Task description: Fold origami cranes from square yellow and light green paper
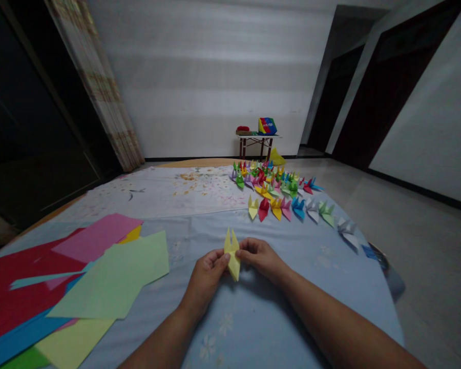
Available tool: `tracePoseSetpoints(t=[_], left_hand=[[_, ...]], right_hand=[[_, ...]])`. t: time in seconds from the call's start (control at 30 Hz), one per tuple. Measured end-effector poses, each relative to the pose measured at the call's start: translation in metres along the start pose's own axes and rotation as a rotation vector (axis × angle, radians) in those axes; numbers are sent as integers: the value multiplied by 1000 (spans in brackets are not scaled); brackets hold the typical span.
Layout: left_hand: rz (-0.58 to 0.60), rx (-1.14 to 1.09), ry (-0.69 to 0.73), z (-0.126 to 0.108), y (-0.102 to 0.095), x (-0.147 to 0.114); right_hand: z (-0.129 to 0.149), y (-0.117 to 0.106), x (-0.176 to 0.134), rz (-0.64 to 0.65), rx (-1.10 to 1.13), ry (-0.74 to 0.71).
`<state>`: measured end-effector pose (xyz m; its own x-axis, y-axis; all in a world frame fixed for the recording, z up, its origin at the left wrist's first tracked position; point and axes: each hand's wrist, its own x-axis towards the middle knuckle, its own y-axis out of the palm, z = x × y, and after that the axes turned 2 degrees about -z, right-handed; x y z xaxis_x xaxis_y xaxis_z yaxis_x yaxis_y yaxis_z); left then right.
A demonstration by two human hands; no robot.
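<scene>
A pale yellow folded paper crane (232, 261) is pinched between both hands above the middle of the table. Its two narrow points stand upward, away from me, and its wider part points down toward me. My left hand (209, 270) grips its left side, thumb in front. My right hand (262, 258) holds its right side between thumb and fingers. The fingers behind the paper are partly hidden. Just beyond the hands, a row of folded paper cranes (264, 208) in several colours stands on the cloth.
Coloured paper sheets (119, 271) lie overlapping at the left. Many more cranes (261, 177) crowd the far right of the round table, which has a light blue floral cloth (200, 230). A small table (258, 137) with a colourful box (268, 126) stands by the wall.
</scene>
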<state>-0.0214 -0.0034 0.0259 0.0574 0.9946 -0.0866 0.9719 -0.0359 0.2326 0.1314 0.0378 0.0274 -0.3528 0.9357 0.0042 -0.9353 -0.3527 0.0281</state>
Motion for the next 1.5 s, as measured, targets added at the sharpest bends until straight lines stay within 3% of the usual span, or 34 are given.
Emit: tracePoseSetpoints(t=[0.4, 0.8, 0.97, 1.23, 1.5], left_hand=[[83, -106, -21, -3, 2, -2], [-50, 14, -18, -1, 0, 0], [-56, 37, 6, 0, 0, 1], [-60, 39, 13, 5, -1, 1], [-68, -41, 14, 2, -1, 2]], right_hand=[[-4, 0, -1, 36, 191, 12], [0, 6, -2, 3, 137, 0], [-1, 7, -1, -9, 38, 29], [-3, 9, 0, 1, 150, 12], [-2, 4, -1, -8, 99, 9]])
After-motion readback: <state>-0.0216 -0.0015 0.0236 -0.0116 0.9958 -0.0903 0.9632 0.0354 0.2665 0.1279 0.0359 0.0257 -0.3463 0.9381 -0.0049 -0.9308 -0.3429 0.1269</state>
